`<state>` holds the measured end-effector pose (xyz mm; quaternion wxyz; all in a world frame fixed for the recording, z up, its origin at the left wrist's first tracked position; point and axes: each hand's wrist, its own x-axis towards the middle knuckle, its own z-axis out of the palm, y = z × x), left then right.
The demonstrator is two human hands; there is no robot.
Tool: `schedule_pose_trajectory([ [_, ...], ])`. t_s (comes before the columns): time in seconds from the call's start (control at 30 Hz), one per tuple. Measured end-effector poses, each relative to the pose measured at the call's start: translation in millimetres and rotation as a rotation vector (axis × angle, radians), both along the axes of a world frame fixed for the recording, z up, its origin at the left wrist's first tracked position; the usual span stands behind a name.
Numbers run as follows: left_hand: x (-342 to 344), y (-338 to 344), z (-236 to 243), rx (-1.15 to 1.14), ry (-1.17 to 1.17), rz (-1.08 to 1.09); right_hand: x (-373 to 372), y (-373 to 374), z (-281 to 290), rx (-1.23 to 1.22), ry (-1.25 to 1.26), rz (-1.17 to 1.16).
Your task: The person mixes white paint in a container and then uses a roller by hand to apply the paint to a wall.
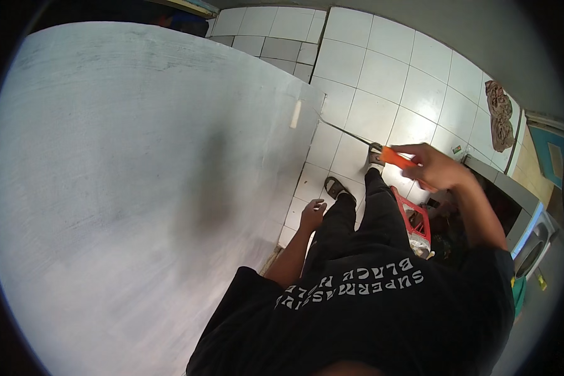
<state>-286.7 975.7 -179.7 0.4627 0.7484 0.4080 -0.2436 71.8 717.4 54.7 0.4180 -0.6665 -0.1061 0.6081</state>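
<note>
My right hand point(436, 167) is closed around the orange handle of a small paint roller point(391, 156). From the handle a thin dark metal rod point(348, 133) runs up and left to the edge of a pale grey-white wall surface point(138, 156). A short whitish roller sleeve point(296, 114) shows against that surface near its right edge. My left hand point(313, 215) hangs low beside my left leg, close to the surface, its fingers loosely bent and apart with nothing visible in them.
White tiles point(357, 125) cover the floor around my sandals point(338, 187). A red plastic stool point(415, 216) stands beside my right leg. Further right are a grey box-like cabinet point(504, 188) and a crumpled brown cloth point(499, 116).
</note>
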Motion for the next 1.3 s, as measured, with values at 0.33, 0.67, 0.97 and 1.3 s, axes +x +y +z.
schedule_pose_trajectory([
  [0.33,-63.4,3.8,-17.3,0.041,0.210,0.026,-45.1,132.2,-371.2,-0.107,0.108,-0.232],
  [0.67,-36.3,-7.5,-24.3,0.017,0.121,0.011,-2.3,162.2,-427.6,-0.259,0.100,-0.147],
  [0.97,11.5,-18.4,-14.2,-0.050,0.045,0.070,13.3,-14.9,-80.7,-0.063,0.042,-0.132],
  [1.3,-12.5,-15.9,-26.0,0.026,0.080,0.060,25.7,44.2,-172.9,-0.067,0.003,-0.080],
])
